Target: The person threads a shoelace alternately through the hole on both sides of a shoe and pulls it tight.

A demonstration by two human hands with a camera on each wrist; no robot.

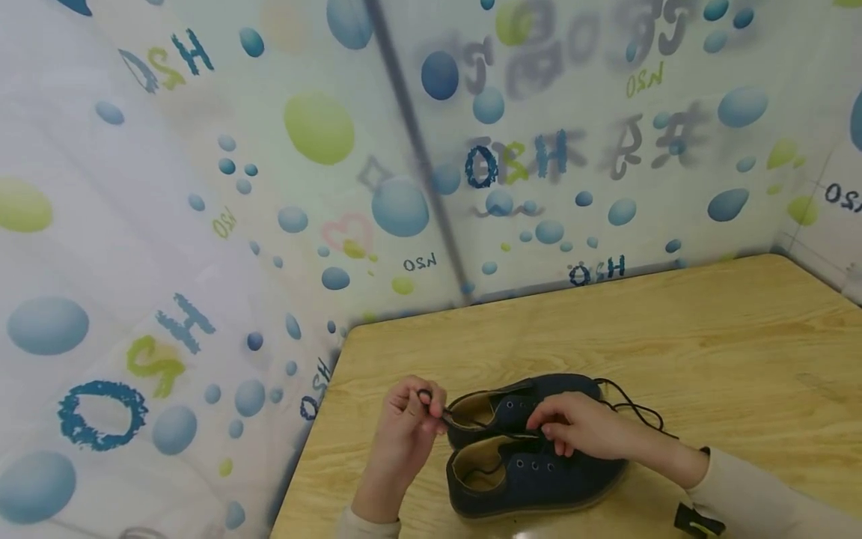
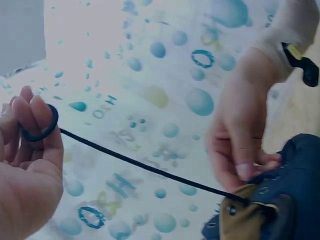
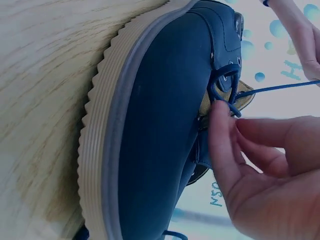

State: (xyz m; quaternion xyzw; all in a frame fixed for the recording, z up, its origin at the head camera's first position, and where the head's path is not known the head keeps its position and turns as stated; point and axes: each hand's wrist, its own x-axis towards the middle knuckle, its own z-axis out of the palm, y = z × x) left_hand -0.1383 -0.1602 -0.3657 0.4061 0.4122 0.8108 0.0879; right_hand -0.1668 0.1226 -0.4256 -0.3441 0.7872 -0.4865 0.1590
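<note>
Right sleeve (image 1: 747, 498) lay nearest; my R hand (image 1: 582, 427) pinched the lace (image 2: 150, 168) by the near shoe (image 1: 539, 490), L hand (image 1: 411, 419) curled w/ its looped length. Near & far shoe (image 1: 562, 385) sat on tbl (image 1: 741, 337); side eyelets (image 1: 535, 466) looked bare, lacework prob. part-done, no bow seen.

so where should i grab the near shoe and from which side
Probably by the back edge of the heel, coming from the person's left. The near shoe sits sole down on the table, toe pointing right, so its opening faces up at the left end, giving a rim to pinch. The right hand crowds the laced part.
</note>
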